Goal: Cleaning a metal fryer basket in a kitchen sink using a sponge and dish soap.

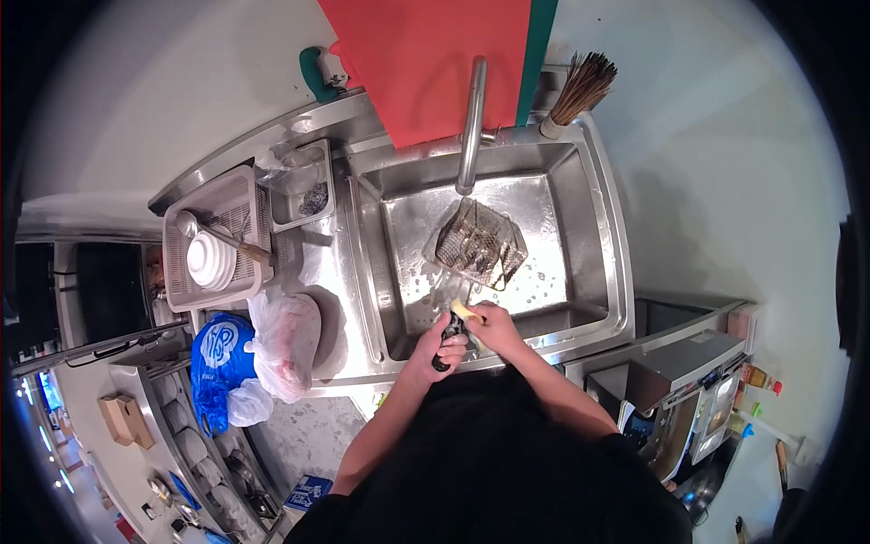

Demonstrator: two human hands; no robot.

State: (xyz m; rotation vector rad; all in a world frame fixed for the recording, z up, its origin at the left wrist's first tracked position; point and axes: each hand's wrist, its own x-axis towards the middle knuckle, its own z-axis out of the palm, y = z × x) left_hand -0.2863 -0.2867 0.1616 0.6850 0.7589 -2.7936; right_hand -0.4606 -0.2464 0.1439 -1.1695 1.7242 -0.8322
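Observation:
My left hand (pixel 440 348) grips the black handle (pixel 451 329) of a tool at the near side of the stainless steel sink (pixel 591 197). A pale blade seems to extend beyond the handle, too blurred to name. In my right hand (pixel 496 329) is a yellow sponge or cloth (pixel 465 311), pressed close against the tool. Just beyond both hands, a dark wire-mesh basket (pixel 481 241) lies tilted on the wet sink floor. The curved metal faucet (pixel 472 122) hangs over the basket.
Red (pixel 435 61) and green (pixel 538 61) boards stand behind the sink. A bamboo brush (pixel 578 92) is at the back right. Leftward are a plastic basket (pixel 175 285) with white bowls (pixel 207 262) and a ladle (pixel 224 238), a metal pan (pixel 299 219), and plastic bags (pixel 285 347).

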